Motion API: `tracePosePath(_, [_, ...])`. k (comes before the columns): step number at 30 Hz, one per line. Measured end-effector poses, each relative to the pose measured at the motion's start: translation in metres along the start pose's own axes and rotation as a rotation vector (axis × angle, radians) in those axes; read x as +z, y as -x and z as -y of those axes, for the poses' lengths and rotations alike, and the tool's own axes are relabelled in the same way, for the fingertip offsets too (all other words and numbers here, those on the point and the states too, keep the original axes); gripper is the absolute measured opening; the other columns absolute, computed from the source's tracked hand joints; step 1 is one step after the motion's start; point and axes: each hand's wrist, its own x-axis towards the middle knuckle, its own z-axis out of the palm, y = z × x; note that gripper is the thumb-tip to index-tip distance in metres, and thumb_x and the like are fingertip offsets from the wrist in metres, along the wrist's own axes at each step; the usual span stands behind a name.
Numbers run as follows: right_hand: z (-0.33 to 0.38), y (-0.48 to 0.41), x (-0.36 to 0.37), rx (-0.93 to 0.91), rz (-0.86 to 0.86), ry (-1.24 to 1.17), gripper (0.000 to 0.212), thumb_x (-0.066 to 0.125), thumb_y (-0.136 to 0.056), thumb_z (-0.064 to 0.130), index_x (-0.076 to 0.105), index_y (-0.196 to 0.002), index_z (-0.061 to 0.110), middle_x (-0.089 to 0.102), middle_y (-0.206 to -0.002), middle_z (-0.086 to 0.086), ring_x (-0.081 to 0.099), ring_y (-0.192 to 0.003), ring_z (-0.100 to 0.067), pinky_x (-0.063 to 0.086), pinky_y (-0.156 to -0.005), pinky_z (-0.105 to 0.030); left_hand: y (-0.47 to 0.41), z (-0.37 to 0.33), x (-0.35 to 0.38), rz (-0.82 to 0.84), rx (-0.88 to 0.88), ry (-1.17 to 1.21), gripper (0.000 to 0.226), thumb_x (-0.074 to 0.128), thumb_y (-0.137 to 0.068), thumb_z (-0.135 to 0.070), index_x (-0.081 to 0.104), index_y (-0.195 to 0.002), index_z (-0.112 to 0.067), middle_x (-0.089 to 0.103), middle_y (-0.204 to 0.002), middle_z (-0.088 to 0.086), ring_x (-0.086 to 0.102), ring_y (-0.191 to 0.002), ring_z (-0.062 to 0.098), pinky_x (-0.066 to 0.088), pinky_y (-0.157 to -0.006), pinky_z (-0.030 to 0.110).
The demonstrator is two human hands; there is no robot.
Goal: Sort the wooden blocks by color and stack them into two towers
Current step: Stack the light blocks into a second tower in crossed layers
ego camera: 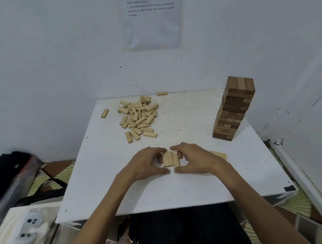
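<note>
Holding three pale blocks (pixel 170 159) on the worktop (pixel 123 191), your left hand (pixel 146 164) and right hand (pixel 195 157) curl their fingers (pixel 159 150) round them.

We see soft, even, cool light with no hard glare; the white worktop (pixel 107 182) is brightest and the wall (pixel 57 62) reads bluish-grey. Only faint shadows sit under the left hand (pixel 146 164) and right hand (pixel 195 157) holding the light blocks (pixel 170 159), and at the foot of the dark tower (pixel 231 109). Wide-angle bending bows the worktop's edges. The printed sheet (pixel 151 17) is too soft to read, the black bag (pixel 9 170) at left smeared.
</note>
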Motion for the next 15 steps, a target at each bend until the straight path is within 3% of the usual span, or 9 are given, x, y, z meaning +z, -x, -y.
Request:
tracePosePath(5, [-0.0087,-0.0081,0.0005,-0.046,-0.060,-0.057,0.056,0.082,-0.078,0.048,0.062,-0.127,0.032,0.056,-0.098,0.015,0.049,-0.080,0.002,0.037,-0.069,-0.019,-0.0040,0.0032,0.0010,-0.031,-0.001,0.064,0.047,0.085,-0.075,-0.046,0.068,-0.117,-0.034,0.064,-0.082,-0.016,0.053,-0.071,-0.002,0.035,-0.063,0.019])
tracePosePath(10, [-0.0114,-0.0088,0.0038,-0.026,-0.099,-0.113,0.056,0.086,-0.074,0.048,0.066,-0.124,0.031,0.060,-0.095,0.015,0.050,-0.077,0.003,0.037,-0.066,-0.018,-0.0021,0.0048,0.0047,-0.090,-0.003,0.084,0.048,0.086,-0.071,-0.048,0.070,-0.114,-0.035,0.064,-0.085,-0.013,0.055,-0.079,0.005,0.045,-0.071,0.026])
tracePosePath(15, [-0.0124,-0.0059,0.0067,-0.015,-0.124,-0.120,0.056,0.084,-0.075,0.052,0.065,-0.125,0.035,0.058,-0.095,0.017,0.049,-0.080,0.003,0.038,-0.068,-0.019,-0.0047,0.0062,0.0047,-0.124,0.006,0.056,0.052,0.086,-0.068,-0.056,0.071,-0.114,-0.037,0.061,-0.085,-0.013,0.051,-0.084,0.007,0.043,-0.073,0.027])
